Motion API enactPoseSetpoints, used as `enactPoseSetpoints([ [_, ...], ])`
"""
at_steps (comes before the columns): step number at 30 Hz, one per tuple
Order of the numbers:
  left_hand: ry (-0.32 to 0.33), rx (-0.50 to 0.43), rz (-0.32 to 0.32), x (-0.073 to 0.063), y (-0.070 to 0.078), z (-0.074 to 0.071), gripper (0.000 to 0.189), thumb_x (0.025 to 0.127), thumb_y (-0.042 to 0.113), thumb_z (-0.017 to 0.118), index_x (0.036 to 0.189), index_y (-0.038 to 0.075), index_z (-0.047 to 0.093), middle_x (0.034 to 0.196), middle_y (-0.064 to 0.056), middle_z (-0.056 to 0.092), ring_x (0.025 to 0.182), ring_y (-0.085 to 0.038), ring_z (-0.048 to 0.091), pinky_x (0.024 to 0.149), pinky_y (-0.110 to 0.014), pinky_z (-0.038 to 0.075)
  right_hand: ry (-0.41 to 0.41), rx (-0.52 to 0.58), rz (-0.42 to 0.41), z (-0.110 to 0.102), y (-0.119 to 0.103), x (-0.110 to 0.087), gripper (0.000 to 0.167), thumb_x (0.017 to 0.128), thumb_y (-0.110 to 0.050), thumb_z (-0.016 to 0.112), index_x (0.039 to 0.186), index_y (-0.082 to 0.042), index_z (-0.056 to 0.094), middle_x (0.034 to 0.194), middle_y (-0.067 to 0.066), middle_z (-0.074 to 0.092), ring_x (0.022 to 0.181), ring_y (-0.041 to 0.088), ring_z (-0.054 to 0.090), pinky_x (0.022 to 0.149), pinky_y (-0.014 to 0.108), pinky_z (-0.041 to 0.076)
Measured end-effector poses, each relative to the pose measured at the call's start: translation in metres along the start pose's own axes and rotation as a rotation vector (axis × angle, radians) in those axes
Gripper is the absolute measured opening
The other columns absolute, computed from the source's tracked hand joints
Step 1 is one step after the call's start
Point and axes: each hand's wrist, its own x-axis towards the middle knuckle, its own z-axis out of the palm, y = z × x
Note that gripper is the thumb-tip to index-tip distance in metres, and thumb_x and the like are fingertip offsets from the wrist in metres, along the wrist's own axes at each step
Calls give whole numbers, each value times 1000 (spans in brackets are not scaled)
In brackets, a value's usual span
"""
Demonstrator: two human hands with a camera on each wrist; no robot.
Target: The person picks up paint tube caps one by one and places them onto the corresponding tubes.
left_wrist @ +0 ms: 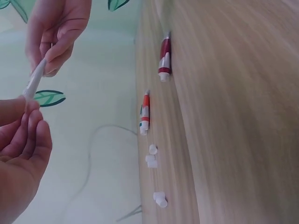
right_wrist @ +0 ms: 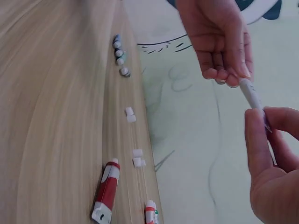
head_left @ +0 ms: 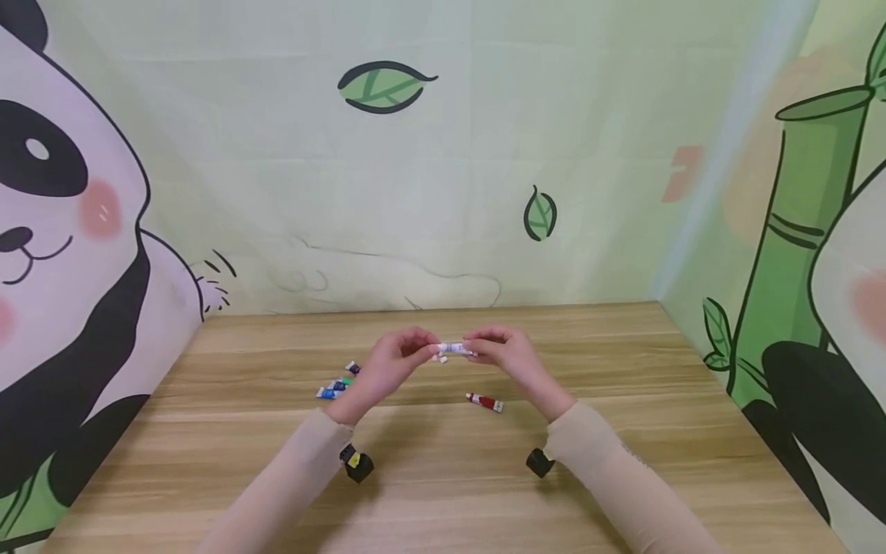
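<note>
A small white paint tube (head_left: 453,348) is stretched level between my two hands, raised above the table. My left hand (head_left: 398,360) pinches one end between thumb and fingertips. The other end is gripped by my right hand (head_left: 511,354), thumb against fingers; the fingertips cover both tube ends. Several small white caps (left_wrist: 152,161) lie on the wood behind and below the tube. A dark red paint tube (head_left: 484,402) rests on the table nearer me, below the right hand. An orange-red tube (left_wrist: 145,111) shows in the left wrist view, lying past the caps.
Left of the left forearm, several blue and green paint tubes (head_left: 332,391) lie close together, with a dark tube (head_left: 353,368) just behind. The wooden table (head_left: 443,492) ends at a printed cloth backdrop (head_left: 450,169). Black wrist cameras (head_left: 358,466) hang under the sleeves.
</note>
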Motion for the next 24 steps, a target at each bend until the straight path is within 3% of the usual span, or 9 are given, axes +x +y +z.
enactPoseSetpoints([
  [4,36,35,27,1,1,3,15,102,20,63,108,8,68,101,-11,70,86,-20,64,74,-34,54,-23,30,28,-3,1,2,25,94,1,66,115,15,64,104,13,69,90,17,70,87,32,56],
  [9,74,19,-5,2,1,2,20,102,23,62,110,6,68,99,-8,68,83,-21,58,74,-41,52,-102,-164,-30,-6,0,-3,32,91,-5,74,121,2,67,113,15,69,103,26,68,91,37,55],
  [14,74,-26,-42,3,-3,-1,19,102,23,63,110,6,67,101,-9,69,86,-21,59,76,-39,51,-122,-349,-160,-3,0,-7,34,90,-5,75,123,-2,67,114,18,68,106,35,65,86,35,57],
  [19,60,-38,-55,2,-4,2,18,101,23,63,109,7,67,99,-6,69,88,-20,61,76,-34,50,-75,-512,-347,-2,4,-5,26,91,-2,73,116,1,71,108,15,72,95,28,70,80,30,58],
  [24,50,-66,-60,1,-4,2,17,102,20,62,110,5,66,104,-11,68,91,-20,61,81,-32,52,-109,-692,-529,-2,5,-6,24,91,-3,73,115,2,71,105,14,74,88,22,71,79,27,58],
])
